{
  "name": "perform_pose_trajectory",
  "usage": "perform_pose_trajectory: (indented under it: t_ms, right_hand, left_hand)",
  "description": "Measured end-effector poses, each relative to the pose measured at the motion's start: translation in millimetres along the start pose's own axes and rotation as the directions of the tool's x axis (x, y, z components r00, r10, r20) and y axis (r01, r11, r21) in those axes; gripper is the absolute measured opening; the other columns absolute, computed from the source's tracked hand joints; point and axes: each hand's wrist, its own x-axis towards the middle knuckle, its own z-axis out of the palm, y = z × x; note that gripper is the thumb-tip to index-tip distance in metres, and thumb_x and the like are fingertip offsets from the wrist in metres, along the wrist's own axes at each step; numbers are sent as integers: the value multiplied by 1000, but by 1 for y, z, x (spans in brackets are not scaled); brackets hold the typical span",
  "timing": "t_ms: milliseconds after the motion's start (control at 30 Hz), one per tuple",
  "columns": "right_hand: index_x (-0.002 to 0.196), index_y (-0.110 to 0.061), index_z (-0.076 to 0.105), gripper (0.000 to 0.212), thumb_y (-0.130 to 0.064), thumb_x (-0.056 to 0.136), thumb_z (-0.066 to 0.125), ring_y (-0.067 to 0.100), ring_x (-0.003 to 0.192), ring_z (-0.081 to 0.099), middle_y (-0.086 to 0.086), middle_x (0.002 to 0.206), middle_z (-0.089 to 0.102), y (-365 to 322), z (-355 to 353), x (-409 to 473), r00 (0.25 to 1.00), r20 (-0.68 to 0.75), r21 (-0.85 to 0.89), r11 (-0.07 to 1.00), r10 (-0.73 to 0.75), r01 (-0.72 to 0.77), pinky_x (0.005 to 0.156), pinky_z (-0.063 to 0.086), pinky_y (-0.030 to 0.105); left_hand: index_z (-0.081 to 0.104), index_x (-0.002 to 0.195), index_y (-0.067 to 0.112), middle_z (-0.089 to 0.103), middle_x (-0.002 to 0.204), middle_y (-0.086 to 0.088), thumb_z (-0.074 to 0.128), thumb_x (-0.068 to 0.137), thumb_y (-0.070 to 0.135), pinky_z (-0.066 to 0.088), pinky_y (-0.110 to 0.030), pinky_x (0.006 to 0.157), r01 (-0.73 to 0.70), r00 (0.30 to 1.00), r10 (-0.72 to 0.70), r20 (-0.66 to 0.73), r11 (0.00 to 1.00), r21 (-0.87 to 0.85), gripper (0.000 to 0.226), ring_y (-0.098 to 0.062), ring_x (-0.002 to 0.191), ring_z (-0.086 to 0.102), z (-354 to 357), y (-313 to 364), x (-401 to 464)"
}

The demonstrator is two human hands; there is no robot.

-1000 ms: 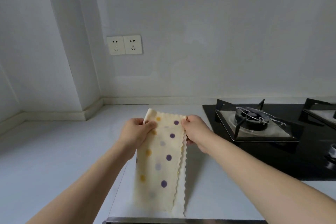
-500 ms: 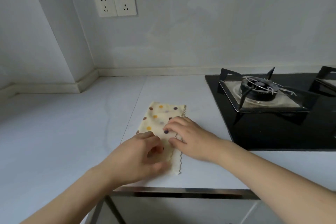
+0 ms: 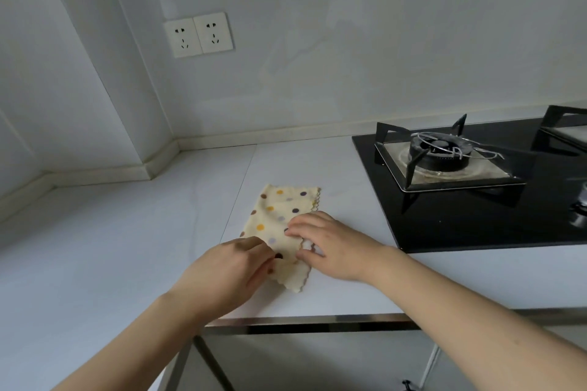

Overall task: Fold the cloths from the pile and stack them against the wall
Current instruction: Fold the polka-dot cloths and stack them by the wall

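Fingers (image 3: pixel 293 230) of the right hand (image 3: pixel 330 244) lie fairly straight and spread, pressing down on the right edge of one cloth (image 3: pixel 279 219), with the thumb lying beside its scalloped border. Those of the left hand (image 3: pixel 222 276) are bent at the cloth's near left edge; they touch the fabric, but whether they pinch it I cannot tell. One cloth is all that shows: cream, dotted in yellow, brown and purple, folded into a narrow strip. It lies flat on the pale countertop (image 3: pixel 111 247) near the front edge, well apart from the back wall (image 3: pixel 349 41), its far end pointing toward that wall. Two bare forearms reach in from the bottom. To the right of the cloth, near but not touching, sits one black glass hob (image 3: pixel 476 216). It carries one full burner (image 3: pixel 440 152) under a pan support, and the corner of a second support shows at the right border. Two white sockets (image 3: pixel 198 34) sit side by side on the wall above the counter's left corner.
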Motion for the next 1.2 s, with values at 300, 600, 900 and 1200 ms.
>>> perform_pose_trajectory:
  t_ms: [300,600,900,1200]
  right_hand:
    - [115,-22,68,33,-31,83,71,9,114,49,-7,116,58,-15,-7,8,993,-117,75,996,-30,39,102,37,25]
    - [100,-18,69,18,-24,84,63,7,89,51,-13,91,56,-35,-12,12,999,-29,108,993,-41,44,86,45,30]
    - [85,-19,68,17,-19,77,53,12,78,53,-7,85,62,-34,-19,-3,982,-125,-125,984,-142,127,66,43,24]
    - [78,-19,57,5,-19,75,53,17,81,53,-6,87,57,-33,-6,-21,971,-39,-207,952,-238,225,76,43,25]
  left_hand:
    - [67,90,27,53,76,19,41,88,39,36,-11,56,157,978,-176,-115,975,-155,29,-2,64,47,-5,2,-2]
    - [62,89,22,54,77,13,47,92,36,44,-24,57,264,919,-309,-247,944,-198,20,-8,65,48,-4,8,-8]
    - [54,118,26,48,111,4,60,82,23,38,-29,74,510,860,-510,7,859,-48,37,-23,102,53,4,0,-12]
    - [68,75,19,54,74,4,34,75,28,41,-28,43,334,941,-337,7,936,111,35,-23,61,59,14,-3,-12]
